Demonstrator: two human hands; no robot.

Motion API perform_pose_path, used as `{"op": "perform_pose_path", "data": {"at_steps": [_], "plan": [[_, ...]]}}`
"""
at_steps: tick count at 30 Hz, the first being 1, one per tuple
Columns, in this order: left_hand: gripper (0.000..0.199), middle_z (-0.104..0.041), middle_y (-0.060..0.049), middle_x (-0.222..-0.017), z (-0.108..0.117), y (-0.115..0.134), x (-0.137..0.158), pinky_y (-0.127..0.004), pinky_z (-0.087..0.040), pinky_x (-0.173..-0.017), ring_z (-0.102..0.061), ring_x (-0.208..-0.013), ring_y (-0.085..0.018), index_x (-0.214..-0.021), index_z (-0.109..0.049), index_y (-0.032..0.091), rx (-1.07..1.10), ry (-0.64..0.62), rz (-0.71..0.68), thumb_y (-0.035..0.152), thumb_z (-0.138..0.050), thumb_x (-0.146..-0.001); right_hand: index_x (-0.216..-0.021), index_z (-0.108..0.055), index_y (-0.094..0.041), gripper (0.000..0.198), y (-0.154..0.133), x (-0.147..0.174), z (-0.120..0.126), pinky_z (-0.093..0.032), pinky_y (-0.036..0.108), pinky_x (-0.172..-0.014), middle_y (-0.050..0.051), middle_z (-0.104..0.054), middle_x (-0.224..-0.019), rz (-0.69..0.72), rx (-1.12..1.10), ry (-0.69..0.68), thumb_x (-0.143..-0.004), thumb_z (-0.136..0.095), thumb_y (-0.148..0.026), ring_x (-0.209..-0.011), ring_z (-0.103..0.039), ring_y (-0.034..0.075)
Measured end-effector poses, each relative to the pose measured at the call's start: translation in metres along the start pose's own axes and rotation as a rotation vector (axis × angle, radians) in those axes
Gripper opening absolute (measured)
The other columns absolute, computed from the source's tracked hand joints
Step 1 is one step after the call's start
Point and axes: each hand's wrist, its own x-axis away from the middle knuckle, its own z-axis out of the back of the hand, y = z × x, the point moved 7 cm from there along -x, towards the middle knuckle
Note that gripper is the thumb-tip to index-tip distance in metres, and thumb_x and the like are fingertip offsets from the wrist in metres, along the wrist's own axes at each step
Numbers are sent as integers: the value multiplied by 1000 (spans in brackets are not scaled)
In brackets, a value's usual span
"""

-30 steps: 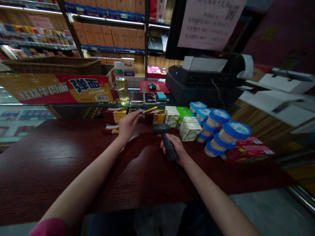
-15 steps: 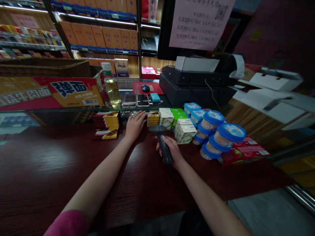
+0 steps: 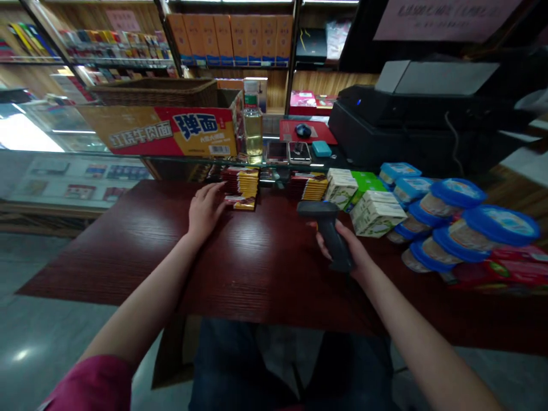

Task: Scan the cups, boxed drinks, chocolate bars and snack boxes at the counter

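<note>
My left hand (image 3: 205,211) is left of the frame's centre, with the fingers loosely stretched and no thing visible in them. The fingertips are just beside the stack of wrapped bars (image 3: 247,184) in the upper middle of the frame; whether they touch it, I cannot tell. My right hand (image 3: 350,251), right of centre, is wrapped around the handle of a scanner (image 3: 333,235).

I think the stack could slide apart if my fingers push it from the side, because the wrappers look smooth and the bars seem only laid one on another. Also, if I swing the scanner carelessly to the right, its head could knock the pale cartons (image 3: 377,212). These stand near the piled tubs (image 3: 500,224) at the right of the frame, and a piled tub might then tip over.

The bars look flat and thin, dark red on their left part and golden yellow at the right ends. At the front, a lower bar shows a pale patch and something brown printed on it. The scanner is dark and dull, with a wide head, a slim handle and a small blue light on top.
</note>
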Motion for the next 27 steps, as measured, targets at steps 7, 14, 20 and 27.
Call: {"op": "perform_pose_path", "data": {"at_steps": [7,14,20,27], "plan": [[34,-69,-10,-141,-18,-9,2,-52,-42,-119,-51,-145,-34,-123,-77,24,60,-226,-61,30,-71,-90,-105,-76,-14,58,2,4,-14,-43,24,-41,4,-69,-70,-24,89,-88,-76,-79,-64,-49,-57,14],[28,-82,-3,-105,-15,36,13,-34,-57,-89,-77,-98,-26,-107,-84,24,413,-153,209,41,-65,-95,-110,-73,-14,66,1,12,-23,-47,26,-42,6,-72,-72,-28,122,-163,-71,-82,-67,-50,-59,16],[38,-81,-2,-83,-58,70,30,-26,-50,-64,-70,-72,-18,-93,-85,20,662,-383,345,53,-66,-91,-112,-71,-12,67,10,14,-33,-49,25,-42,7,-72,-73,-27,136,-279,-75,-80,-67,-49,-61,16],[37,-80,-2,-82,-57,75,30,-26,-46,-62,-66,-69,-17,-96,-85,20,608,-392,322,51,-64,-92,-111,-72,-12,63,17,10,-32,-50,25,-42,7,-73,-73,-50,173,-259,-79,-78,-65,-49,-62,16]]}}
